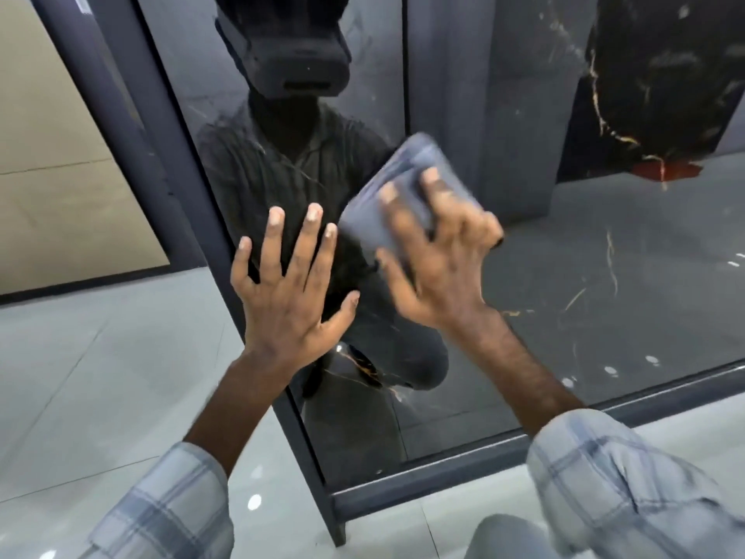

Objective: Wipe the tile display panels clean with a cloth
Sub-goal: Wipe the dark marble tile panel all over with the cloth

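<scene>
Here, cloth on panel, right hand pressing

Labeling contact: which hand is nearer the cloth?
Right. The right hand presses on the cloth; the left hand lies flat on the panel just left of it.
</scene>
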Demonstrator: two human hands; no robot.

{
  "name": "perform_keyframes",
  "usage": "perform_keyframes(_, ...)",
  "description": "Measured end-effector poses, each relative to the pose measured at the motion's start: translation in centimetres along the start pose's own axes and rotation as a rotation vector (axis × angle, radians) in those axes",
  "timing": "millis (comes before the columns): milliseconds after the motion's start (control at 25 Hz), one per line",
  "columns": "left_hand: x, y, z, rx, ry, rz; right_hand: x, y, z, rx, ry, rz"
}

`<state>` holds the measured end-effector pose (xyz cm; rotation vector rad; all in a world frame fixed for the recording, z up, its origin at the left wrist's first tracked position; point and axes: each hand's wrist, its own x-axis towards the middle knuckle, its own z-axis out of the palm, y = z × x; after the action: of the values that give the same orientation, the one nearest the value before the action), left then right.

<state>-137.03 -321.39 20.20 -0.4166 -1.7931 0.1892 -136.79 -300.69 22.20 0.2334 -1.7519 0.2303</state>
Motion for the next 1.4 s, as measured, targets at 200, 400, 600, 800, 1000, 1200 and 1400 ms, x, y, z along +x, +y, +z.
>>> perform_keyframes(200,4.5,-1.8,-3.2,-0.045,0.046,0.042,7.5,5.8,-2.0,0.079,0.132,0.040)
perform_keyframes(400,14.1,-5.9,-4.3,0.062,0.097,0.028,10.5,0.1,-1.0,0.064,0.184,0.118)
perform_keyframes(600,14.4,-5.8,-3.4,0.056,0.073,0.085,15.9,5.2,-3.2,0.168,0.234,0.044)
perform_keyframes(800,14.5,-5.8,-3.3,0.039,0.120,0.081,16.1,1.0,-1.9,-0.003,0.141,-0.212)
perform_keyframes(1000,14.6,-5.5,-3.3,0.017,0.126,0.079,22.4,6.7,-4.7,0.134,0.229,0.143)
perform_keyframes(1200,18.3,-7.0,-5.5,-0.019,0.235,0.080,23.3,2.5,-4.1,-0.051,0.103,-0.320)
perform_keyframes(1400,19.9,-7.3,-4.3,0.061,0.147,0.019,27.8,2.2,-4.5,0.129,0.241,0.399)
